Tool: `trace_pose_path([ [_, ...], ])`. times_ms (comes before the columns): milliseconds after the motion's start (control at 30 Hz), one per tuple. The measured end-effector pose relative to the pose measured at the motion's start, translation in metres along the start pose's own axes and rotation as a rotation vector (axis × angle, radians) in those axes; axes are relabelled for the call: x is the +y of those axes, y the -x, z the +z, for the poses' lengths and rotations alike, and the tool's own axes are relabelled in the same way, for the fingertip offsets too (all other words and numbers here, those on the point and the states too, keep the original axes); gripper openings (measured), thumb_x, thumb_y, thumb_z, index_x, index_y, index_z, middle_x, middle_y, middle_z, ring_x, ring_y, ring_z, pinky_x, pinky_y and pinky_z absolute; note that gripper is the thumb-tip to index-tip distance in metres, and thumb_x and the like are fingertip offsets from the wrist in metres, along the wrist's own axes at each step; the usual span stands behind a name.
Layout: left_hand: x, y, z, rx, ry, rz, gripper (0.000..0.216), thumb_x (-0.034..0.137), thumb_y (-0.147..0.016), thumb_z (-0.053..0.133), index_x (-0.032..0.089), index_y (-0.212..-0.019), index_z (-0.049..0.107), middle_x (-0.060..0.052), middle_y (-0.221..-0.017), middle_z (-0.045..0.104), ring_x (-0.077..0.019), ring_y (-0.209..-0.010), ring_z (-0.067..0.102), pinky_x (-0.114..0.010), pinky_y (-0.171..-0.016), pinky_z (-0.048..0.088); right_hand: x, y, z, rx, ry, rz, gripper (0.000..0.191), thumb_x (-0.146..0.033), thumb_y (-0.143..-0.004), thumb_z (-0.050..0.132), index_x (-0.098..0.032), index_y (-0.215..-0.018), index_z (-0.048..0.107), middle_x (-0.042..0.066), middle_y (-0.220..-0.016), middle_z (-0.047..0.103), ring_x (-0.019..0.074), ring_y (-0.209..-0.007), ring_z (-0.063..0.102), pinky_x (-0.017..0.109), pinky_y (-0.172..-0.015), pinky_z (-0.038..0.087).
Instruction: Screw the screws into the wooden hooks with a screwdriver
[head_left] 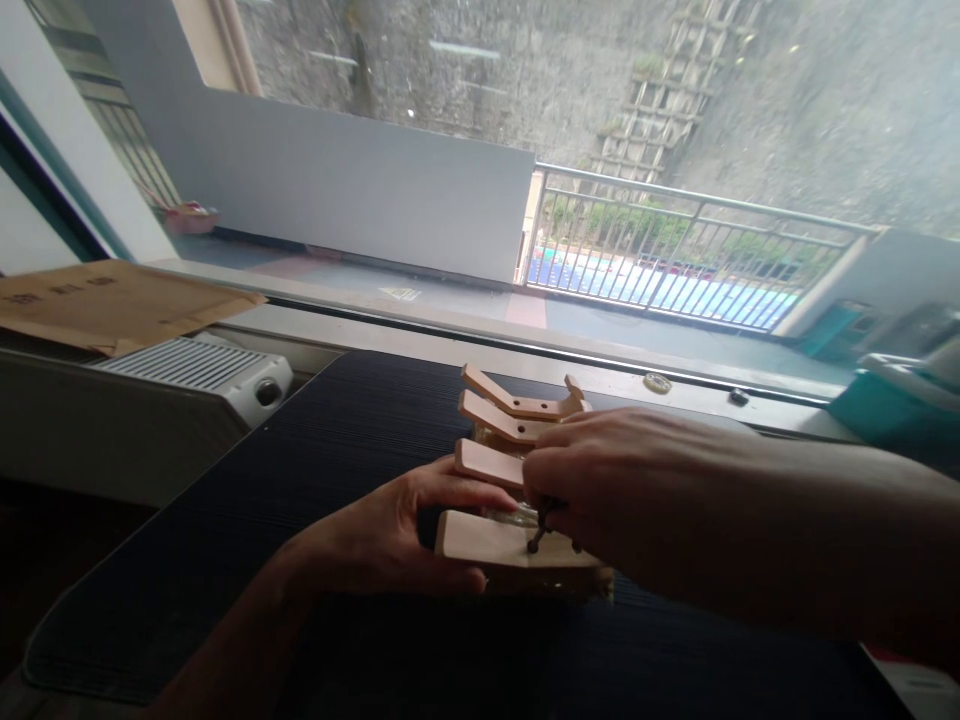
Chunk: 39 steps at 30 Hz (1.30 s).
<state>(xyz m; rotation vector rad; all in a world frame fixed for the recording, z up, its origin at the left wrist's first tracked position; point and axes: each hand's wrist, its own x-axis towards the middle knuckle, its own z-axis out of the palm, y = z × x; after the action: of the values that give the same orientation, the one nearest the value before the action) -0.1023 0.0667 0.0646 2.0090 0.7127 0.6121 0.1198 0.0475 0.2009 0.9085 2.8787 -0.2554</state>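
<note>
Several pale wooden slats with bent-up ends stand in a row, joined as one small wooden rack. Dark holes show in the two farthest slats. The nearest slat (480,538) lies between the thumb and forefinger of my left hand (390,525), which grips its left end. My right hand (585,480) is closed over the right side of the rack, its fingers pinching a small thin metal piece (538,538). The lower tip of this piece meets a hole in the nearest slat. Its upper part is hidden in my fingers, so I cannot tell whether it is a screw or a key.
The rack stands on a dark table (315,440) by a window. A brown envelope (112,305) lies on a white radiator (225,370) at left. On the sill are a round object (658,383) and a small dark one (739,397). A teal container (885,395) stands at right.
</note>
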Motion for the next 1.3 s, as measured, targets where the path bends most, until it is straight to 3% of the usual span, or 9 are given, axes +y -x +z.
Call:
trace_pose_path([
  [300, 0.006, -0.001, 0.001, -0.029, -0.023, -0.015, 0.037, 0.037, -0.072, 0.074, 0.03, -0.108, 0.068, -0.002, -0.131, 0.054, -0.0238, -0.12, 0.05, -0.033, -0.102, 0.039, -0.004, -0.009, 0.005, 0.028, 0.222, 0.126, 0.016, -0.019, -0.089, 0.049, -0.021, -0.087, 0.064, 0.0, -0.076, 0.065, 0.0112, -0.06, 0.053, 0.025, -0.052, 0.026],
  [467, 0.008, -0.001, 0.002, -0.014, 0.002, -0.037, 0.037, 0.038, -0.072, 0.074, 0.03, -0.108, 0.069, -0.001, -0.132, 0.053, -0.0243, -0.121, 0.049, -0.032, -0.101, 0.04, -0.001, 0.001, -0.004, 0.05, 0.108, 0.079, 0.023, -0.029, -0.089, 0.05, -0.025, -0.11, 0.06, 0.0, -0.083, 0.067, 0.0123, -0.063, 0.057, 0.024, -0.055, 0.032],
  [633, 0.008, -0.002, 0.001, -0.026, 0.002, -0.034, 0.038, 0.038, -0.071, 0.074, 0.029, -0.107, 0.069, -0.003, -0.13, 0.055, -0.0248, -0.121, 0.049, -0.034, -0.102, 0.039, 0.006, 0.0, 0.0, 0.02, 0.019, 0.047, 0.017, -0.019, -0.085, 0.052, -0.022, -0.096, 0.066, 0.0, -0.08, 0.066, 0.0111, -0.061, 0.054, 0.024, -0.058, 0.034],
  [833, 0.004, 0.003, 0.005, -0.009, 0.088, -0.043, 0.04, 0.035, -0.069, 0.076, 0.028, -0.108, 0.068, -0.003, -0.129, 0.054, -0.0257, -0.121, 0.049, -0.035, -0.101, 0.04, 0.008, 0.004, 0.01, 0.076, 0.045, 0.155, 0.024, -0.028, -0.091, 0.047, -0.019, -0.079, 0.066, -0.001, -0.066, 0.06, 0.009, -0.052, 0.046, 0.024, -0.051, 0.026],
  [933, -0.001, 0.012, 0.023, 0.179, 0.133, -0.085, 0.045, 0.037, -0.07, 0.075, 0.024, -0.112, 0.065, -0.006, -0.128, 0.053, -0.0279, -0.122, 0.047, -0.039, -0.106, 0.036, 0.003, 0.008, 0.004, 0.045, 0.097, 0.224, 0.033, -0.033, -0.092, 0.045, -0.019, -0.069, 0.065, -0.001, -0.059, 0.057, 0.0098, -0.049, 0.044, 0.024, -0.05, 0.025],
  [1067, -0.006, 0.016, 0.061, 0.582, 0.208, -0.127, 0.045, 0.044, -0.073, 0.071, 0.02, -0.111, 0.062, -0.009, -0.127, 0.051, -0.0305, -0.122, 0.048, -0.041, -0.105, 0.038, -0.007, 0.002, -0.009, -0.092, 0.162, 0.104, 0.009, -0.019, -0.08, 0.058, -0.019, -0.078, 0.067, 0.002, -0.076, 0.065, 0.0151, -0.067, 0.057, 0.025, -0.057, 0.032],
  [1133, -0.007, 0.013, 0.078, 0.66, 0.208, -0.098, 0.043, 0.041, -0.074, 0.069, 0.021, -0.112, 0.061, -0.009, -0.127, 0.051, -0.0301, -0.119, 0.051, -0.041, -0.102, 0.042, -0.011, -0.007, -0.011, -0.126, 0.201, 0.006, 0.011, -0.012, -0.076, 0.06, -0.019, -0.082, 0.067, 0.003, -0.08, 0.067, 0.0177, -0.073, 0.06, 0.027, -0.061, 0.036],
  [1233, -0.007, 0.005, 0.094, 0.763, 0.143, -0.061, 0.035, 0.033, -0.074, 0.068, 0.022, -0.107, 0.062, -0.008, -0.127, 0.051, -0.0312, -0.126, 0.044, -0.043, -0.106, 0.038, -0.01, -0.018, -0.005, -0.04, 0.238, -0.121, 0.014, -0.011, -0.074, 0.06, -0.019, -0.084, 0.066, 0.005, -0.083, 0.068, 0.0221, -0.079, 0.063, 0.031, -0.065, 0.04],
  [1300, -0.011, 0.003, 0.1, 0.797, 0.14, -0.062, 0.023, 0.031, -0.079, 0.063, 0.023, -0.1, 0.064, -0.008, -0.128, 0.051, -0.0313, -0.13, 0.04, -0.044, -0.107, 0.036, -0.005, -0.019, 0.002, -0.017, 0.236, -0.105, 0.016, -0.011, -0.075, 0.059, -0.018, -0.086, 0.067, 0.007, -0.084, 0.069, 0.0236, -0.085, 0.064, 0.032, -0.068, 0.041],
])
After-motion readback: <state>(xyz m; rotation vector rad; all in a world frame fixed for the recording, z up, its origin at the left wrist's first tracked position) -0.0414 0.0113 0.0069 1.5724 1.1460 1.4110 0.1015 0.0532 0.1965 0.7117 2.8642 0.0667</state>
